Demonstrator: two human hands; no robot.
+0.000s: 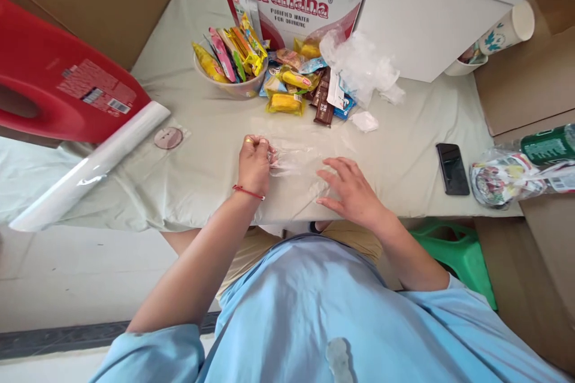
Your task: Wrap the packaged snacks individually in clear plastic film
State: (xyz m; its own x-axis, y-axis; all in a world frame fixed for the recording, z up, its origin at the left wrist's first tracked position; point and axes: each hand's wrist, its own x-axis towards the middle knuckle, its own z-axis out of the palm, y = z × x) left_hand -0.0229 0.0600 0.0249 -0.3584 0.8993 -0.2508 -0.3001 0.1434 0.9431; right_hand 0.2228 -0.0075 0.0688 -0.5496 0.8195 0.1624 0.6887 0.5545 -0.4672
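A thin clear plastic bag (299, 158) lies on the cloth-covered table (215, 191) in front of me. My left hand (255, 161) is closed on its left end, where the film is bunched up by the fingertips. At the bag's right side my right hand (353, 191) is open, fingers spread and pointing left. Whether its fingertips touch the film I cannot tell. Beyond both hands is a pile of wrapped snacks (294, 81), with yellow packs and brown bars among them. Crumpled clear plastic (359, 66) rests at the pile's right side.
A plastic bowl (238, 91) of snack sticks stands behind my left hand. On the left are a red jug (67, 72), a plastic roll (94, 167) and a round sticker (168, 137). A phone (453, 169) and bagged items (507, 176) lie right. Boxes (296, 0) line the back.
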